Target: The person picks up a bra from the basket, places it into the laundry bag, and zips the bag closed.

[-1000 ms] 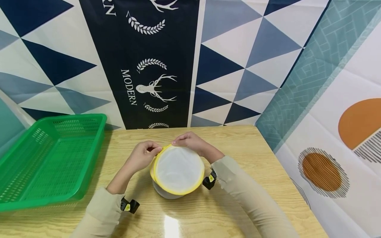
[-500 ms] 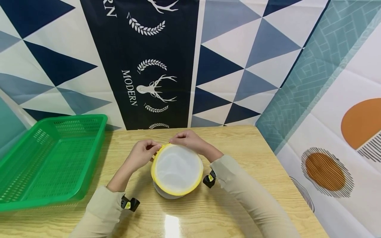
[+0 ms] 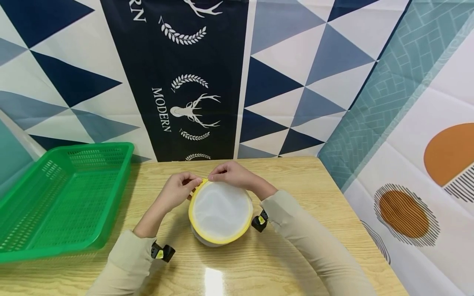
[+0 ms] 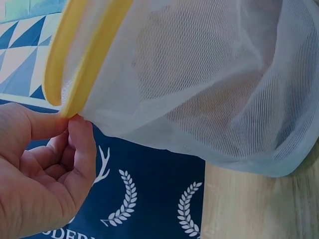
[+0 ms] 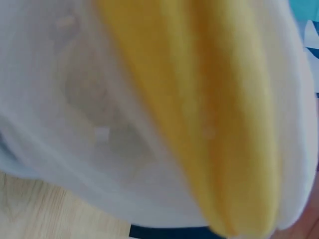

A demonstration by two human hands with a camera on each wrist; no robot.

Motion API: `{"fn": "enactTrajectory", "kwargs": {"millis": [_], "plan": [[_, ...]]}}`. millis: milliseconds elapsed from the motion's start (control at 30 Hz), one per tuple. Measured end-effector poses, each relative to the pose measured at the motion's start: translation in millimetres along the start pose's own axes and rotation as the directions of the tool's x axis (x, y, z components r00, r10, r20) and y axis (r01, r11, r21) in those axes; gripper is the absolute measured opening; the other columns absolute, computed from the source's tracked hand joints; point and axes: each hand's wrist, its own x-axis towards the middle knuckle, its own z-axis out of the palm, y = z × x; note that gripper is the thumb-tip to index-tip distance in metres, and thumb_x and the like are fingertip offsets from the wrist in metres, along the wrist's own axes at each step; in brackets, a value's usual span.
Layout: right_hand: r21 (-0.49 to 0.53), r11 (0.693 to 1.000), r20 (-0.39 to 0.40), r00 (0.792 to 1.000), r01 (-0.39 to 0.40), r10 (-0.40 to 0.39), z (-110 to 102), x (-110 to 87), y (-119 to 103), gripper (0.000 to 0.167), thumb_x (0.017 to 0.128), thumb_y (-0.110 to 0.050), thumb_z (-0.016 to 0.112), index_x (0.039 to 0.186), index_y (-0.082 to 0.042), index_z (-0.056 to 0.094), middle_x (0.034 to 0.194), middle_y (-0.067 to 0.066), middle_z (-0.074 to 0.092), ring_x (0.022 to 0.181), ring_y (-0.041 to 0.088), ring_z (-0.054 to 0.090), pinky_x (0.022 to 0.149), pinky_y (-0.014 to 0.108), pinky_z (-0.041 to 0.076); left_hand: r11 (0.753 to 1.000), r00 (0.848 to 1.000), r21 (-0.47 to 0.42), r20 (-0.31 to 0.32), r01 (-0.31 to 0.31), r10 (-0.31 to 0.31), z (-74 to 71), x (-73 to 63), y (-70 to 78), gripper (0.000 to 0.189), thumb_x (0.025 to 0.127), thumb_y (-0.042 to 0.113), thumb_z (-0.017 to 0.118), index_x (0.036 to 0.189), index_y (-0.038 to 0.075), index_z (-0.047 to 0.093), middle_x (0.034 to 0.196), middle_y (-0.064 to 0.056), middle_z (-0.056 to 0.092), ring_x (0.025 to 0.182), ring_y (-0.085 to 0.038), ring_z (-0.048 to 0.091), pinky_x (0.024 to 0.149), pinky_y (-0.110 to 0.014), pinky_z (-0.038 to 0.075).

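Observation:
A round white mesh laundry bag with yellow trim stands in front of me on the wooden table. My left hand pinches the bag's yellow edge at its far left, thumb against forefinger, as the left wrist view shows. There, two yellow bands run side by side with a strip of white between them. My right hand pinches the rim at the far side, close beside the left fingertips. In the right wrist view the yellow trim is blurred, and the right fingers are mostly hidden behind the bag.
A green plastic basket stands on the left of the wooden table. A patterned cloth backdrop hangs behind the table's far edge, and another covers the right side.
My right hand has slid slightly left along the rim toward the left hand. The gap between the bag's top and its lower yellow band has narrowed. The left hand has barely moved.

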Motion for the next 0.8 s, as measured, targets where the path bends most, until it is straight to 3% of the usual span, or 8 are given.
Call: {"fn": "enactTrajectory", "kwargs": {"millis": [300, 800], "plan": [[0.112, 0.989, 0.0, 0.995, -0.099, 0.1, -4, -2.9, -9, 0.022, 0.091, -0.02, 0.061, 0.104, -0.006, 0.071, 0.102, 0.008, 0.069, 0.068, 0.013, 0.064, 0.064, 0.028, 0.056, 1.0, 1.0, -0.01, -0.006, 0.012, -0.012, -2.7, -0.5, 7.6, 0.025, 0.096, 0.023, 0.053, 0.105, 0.002, 0.063, 0.082, -0.009, 0.055, 0.072, -0.017, 0.055, 0.062, -0.028, 0.055], [0.258, 0.941, 0.054, 0.976, -0.22, 0.213, -5, -5.2, -21, 0.025, 0.092, -0.018, 0.06, 0.109, -0.002, 0.068, 0.102, 0.011, 0.067, 0.068, 0.014, 0.066, 0.064, 0.031, 0.057, 1.0, 1.0, 0.016, -0.007, -0.007, 0.007, -10.0, -2.7, 16.4, 0.026, 0.096, 0.021, 0.054, 0.105, 0.0, 0.064, 0.081, -0.009, 0.057, 0.068, -0.016, 0.055, 0.061, -0.027, 0.053]]}}
